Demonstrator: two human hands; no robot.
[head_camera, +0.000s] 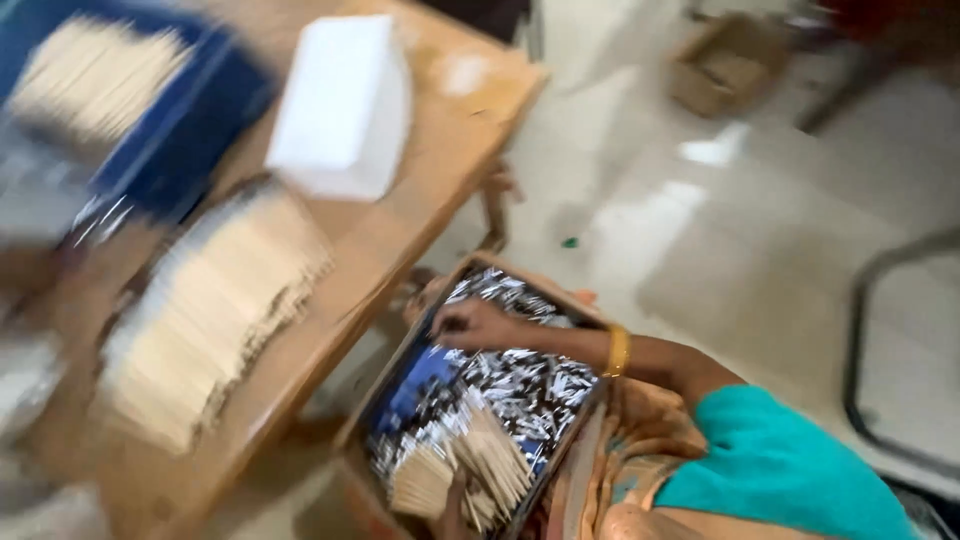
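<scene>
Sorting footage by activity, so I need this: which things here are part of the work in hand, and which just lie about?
In hand:
right hand reaching into the cardboard box
small dark-and-silver pieces inside it
pale stick bundle in the box

Lying about:
white block on the wooden table
stick pile
blue tray
floor box

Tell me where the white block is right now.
In the head view, the white block lies on the wooden table near its far edge, upper left of centre, between the blue tray and the table's corner.
</scene>
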